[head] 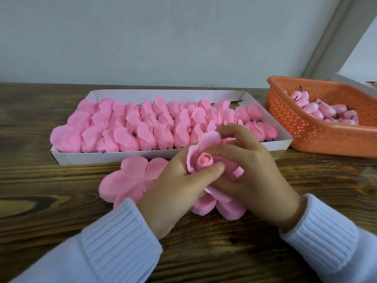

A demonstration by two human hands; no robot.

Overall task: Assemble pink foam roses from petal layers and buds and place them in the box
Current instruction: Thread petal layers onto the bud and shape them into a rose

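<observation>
Left hand (175, 188): pinches the rose (195, 148) near its bud (204, 160).
Right hand (251, 180): wraps round the petals (218, 196).
Rose: above the surface (61, 201), near the box (142, 155).
Tip: press softly, keep bud in the middle.

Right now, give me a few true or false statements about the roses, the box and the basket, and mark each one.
1. Both the left hand and the right hand hold a half-built rose with a bud at its centre. True.
2. The white box is empty. False: rows of finished roses fill most of it.
3. The orange basket stands right of the box and holds spare buds. True.
4. Loose petal layers lie in the basket. False: they lie on the wooden table, in front of the box and partly under the hands.
5. The sleeves are black. False: they are pale and ribbed.
</observation>
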